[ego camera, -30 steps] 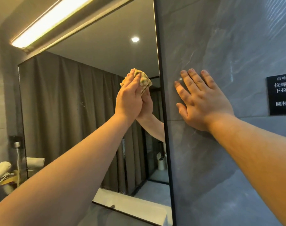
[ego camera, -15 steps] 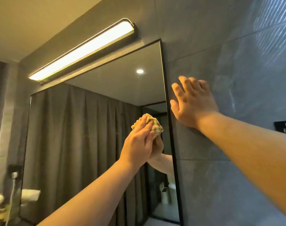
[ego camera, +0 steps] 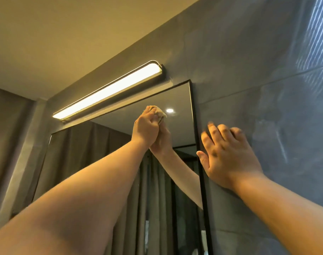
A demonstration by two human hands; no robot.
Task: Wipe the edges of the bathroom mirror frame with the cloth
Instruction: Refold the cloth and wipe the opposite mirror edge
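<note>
Seen from below, looking up at a bathroom wall. Left hand [ego camera: 145, 128] raised high against the mirror [ego camera: 177, 126], fingers curled around a bunched yellowish cloth [ego camera: 159, 115], pressing it to the glass close under the top edge of the thin black mirror frame [ego camera: 193, 115], well left of the upper right corner. Only a small wad of cloth visible above and right of the knuckles, the rest hidden inside the grip. Hand and forearm doubled in the mirror, meeting the real hand at the cloth. Right hand [ego camera: 228, 155] flat on the grey stone-look wall [ego camera: 258, 70] just beside the frame's right vertical edge, fingers [ego camera: 213, 130] spread and straight, slightly blurred, thumb touching or nearly touching the frame, holding nothing. Lit bar lamp [ego camera: 109, 91] mounted on the wall just above the mirror's top edge. Reflected in the glass: a round ceiling spotlight [ego camera: 169, 110] near the cloth and dark pleated curtains [ego camera: 94, 144]. Pale ceiling [ego camera: 65, 34] overhead.
</note>
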